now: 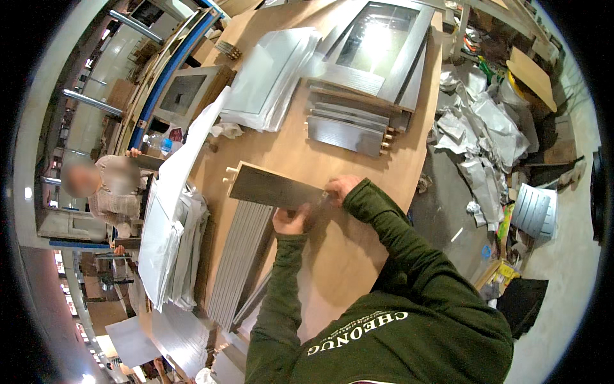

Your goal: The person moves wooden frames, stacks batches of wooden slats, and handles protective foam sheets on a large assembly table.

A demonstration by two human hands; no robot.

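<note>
A dark grey board (272, 186) with pale wooden edges lies slantwise above the wooden table, two light dowels poking from its left end. My left hand (291, 219) grips its lower edge near the right end, thumb on the face. At that right end, my right hand (344, 187) is closed with the fingertips pinched together; whatever is between them is too small to make out. Below the board runs a stack of long, grooved grey strips (238, 265), partly covered by it. Farther off, a pile of grey boards (345, 134) shows dowels at its right end.
Framed glass panels (377, 38) lie at the table's far end, beside a stack of wrapped glass sheets (272, 77). White-wrapped panels (169, 249) stand on the left, where another person (115, 192) works. Crumpled paper (480, 141) and scraps cover the floor to the right.
</note>
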